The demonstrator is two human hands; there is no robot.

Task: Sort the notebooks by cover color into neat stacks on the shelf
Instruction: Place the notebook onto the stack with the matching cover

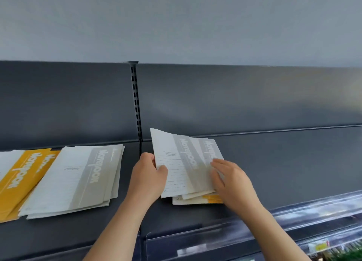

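Several grey-and-white notebooks (pixel 184 163) lie fanned over yellow notebooks (pixel 212 197) on the shelf (pixel 274 172), just right of the slotted upright (pixel 137 104); left hand (pixel 148 174) pinches the top cover's edge; right hand (pixel 231 180) rests, fingers relaxed, on the covers.

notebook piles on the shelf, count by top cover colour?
Yellow-topped pile: 1
Grey-topped piles: 2, the left pile and the right pile, which has yellow covers showing underneath
Total: 3
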